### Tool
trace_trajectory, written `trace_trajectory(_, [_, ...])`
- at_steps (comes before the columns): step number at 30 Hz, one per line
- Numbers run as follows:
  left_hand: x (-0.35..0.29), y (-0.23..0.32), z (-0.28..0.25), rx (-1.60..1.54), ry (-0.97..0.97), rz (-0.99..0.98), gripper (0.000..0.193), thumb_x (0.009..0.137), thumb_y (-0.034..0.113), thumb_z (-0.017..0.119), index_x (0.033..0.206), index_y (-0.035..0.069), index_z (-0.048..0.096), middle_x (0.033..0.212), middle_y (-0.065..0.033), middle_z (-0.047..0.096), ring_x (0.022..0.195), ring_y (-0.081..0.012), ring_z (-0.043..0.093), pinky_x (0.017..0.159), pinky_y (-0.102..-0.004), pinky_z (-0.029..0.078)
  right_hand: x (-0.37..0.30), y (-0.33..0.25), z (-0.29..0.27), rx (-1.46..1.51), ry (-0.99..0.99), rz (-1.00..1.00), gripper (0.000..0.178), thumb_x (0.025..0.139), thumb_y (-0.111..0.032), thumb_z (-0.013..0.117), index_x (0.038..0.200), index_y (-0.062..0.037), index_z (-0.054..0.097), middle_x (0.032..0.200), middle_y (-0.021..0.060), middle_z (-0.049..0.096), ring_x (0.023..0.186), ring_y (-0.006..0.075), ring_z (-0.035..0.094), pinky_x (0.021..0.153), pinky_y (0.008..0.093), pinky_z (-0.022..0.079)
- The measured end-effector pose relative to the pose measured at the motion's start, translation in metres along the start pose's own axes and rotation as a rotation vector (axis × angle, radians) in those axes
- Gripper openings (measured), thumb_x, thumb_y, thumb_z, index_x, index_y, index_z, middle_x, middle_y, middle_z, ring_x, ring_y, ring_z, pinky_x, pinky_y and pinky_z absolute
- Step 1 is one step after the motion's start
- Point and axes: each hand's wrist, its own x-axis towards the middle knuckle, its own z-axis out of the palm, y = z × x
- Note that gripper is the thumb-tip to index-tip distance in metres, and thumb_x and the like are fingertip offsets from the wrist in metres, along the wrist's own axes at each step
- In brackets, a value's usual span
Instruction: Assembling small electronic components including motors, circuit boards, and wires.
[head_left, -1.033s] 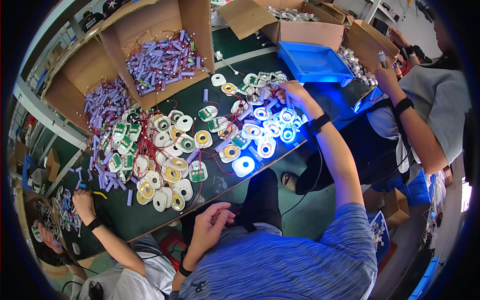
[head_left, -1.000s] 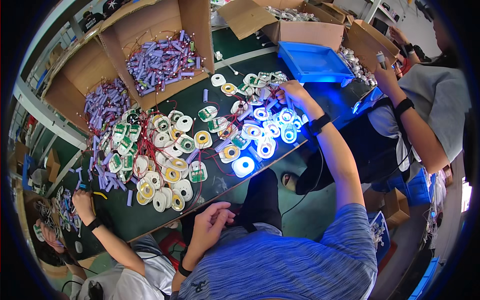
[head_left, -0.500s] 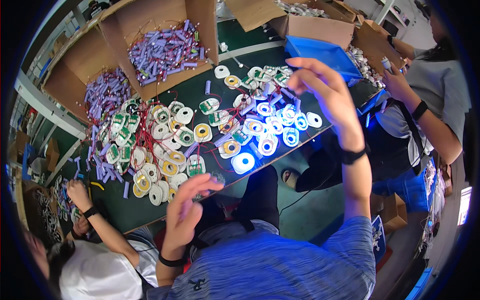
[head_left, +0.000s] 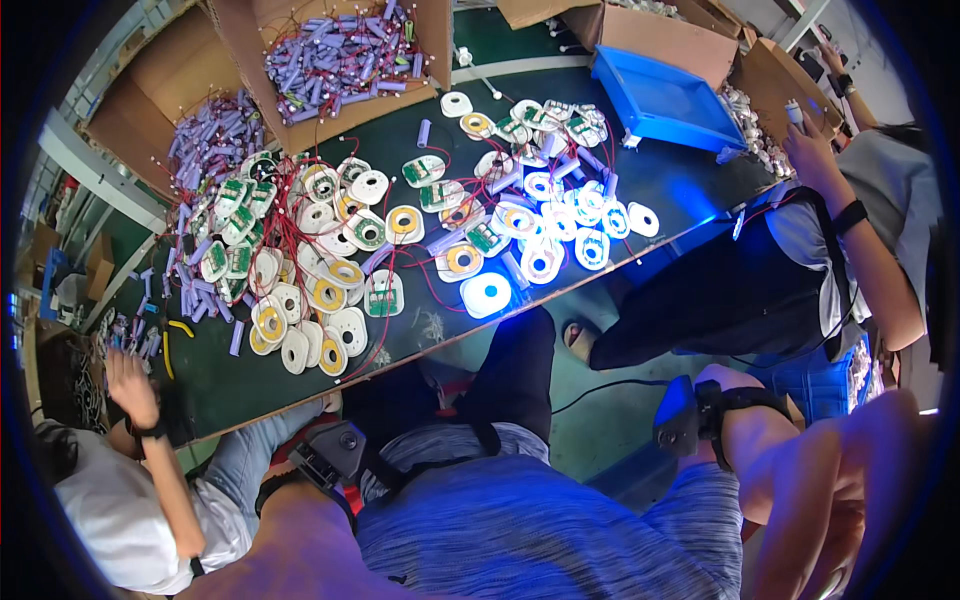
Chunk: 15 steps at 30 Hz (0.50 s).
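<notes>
Both my hands are raised off the table, very near the head camera. At the lower left, part of my left hand (head_left: 275,535) shows beyond a black wristband with a small dark device (head_left: 335,450); its fingers are out of sight. My right hand (head_left: 830,490) looms large and blurred at the lower right, fingers stretched out, nothing visible in them. Its wristband carries another dark device (head_left: 680,420). On the table lie round white discs with yellow rings (head_left: 327,295), green circuit boards (head_left: 383,293) and red wires. Brightly lit blue-white discs (head_left: 487,295) sit at the table's front edge.
Cardboard boxes (head_left: 430,45) of purple cylindrical cells (head_left: 340,60) stand at the back left. A blue tray (head_left: 665,100) lies at the back right. Co-workers sit at either side; the right one's hand (head_left: 805,140) holds a small white part. Yellow-handled pliers (head_left: 168,350) lie left.
My hands have come back from over the table toward the head camera, left hand down-left and right hand down-right. The view has shifted slightly. The left co-worker's hand has moved down.
</notes>
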Motion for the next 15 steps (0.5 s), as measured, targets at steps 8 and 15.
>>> trace_trajectory(8, [-0.002,0.034,0.013,0.047,-0.046,0.108,0.045,0.082,0.039,0.051,0.112,0.005,0.046,0.102,-0.0157,0.053,0.096,-0.0272,0.047,0.079,-0.0422,0.041,-0.031,-0.037,0.017,0.214,-0.187,-0.149,0.017,0.084,-0.006,0.047,0.091,-0.0059,0.063,0.071,0.0025,0.058,0.070,0.0132,0.054,0.059,0.0255,0.037])
trace_trajectory(15, [0.003,0.068,0.034,0.082,-0.072,0.186,0.047,0.080,0.040,0.055,0.115,0.009,0.045,0.104,-0.0130,0.051,0.096,-0.0251,0.045,0.078,-0.0428,0.041,-0.037,-0.055,0.026,0.406,-0.349,-0.258,0.018,0.082,-0.003,0.049,0.090,-0.0095,0.064,0.070,0.0005,0.057,0.069,0.0124,0.053,0.056,0.0258,0.034])
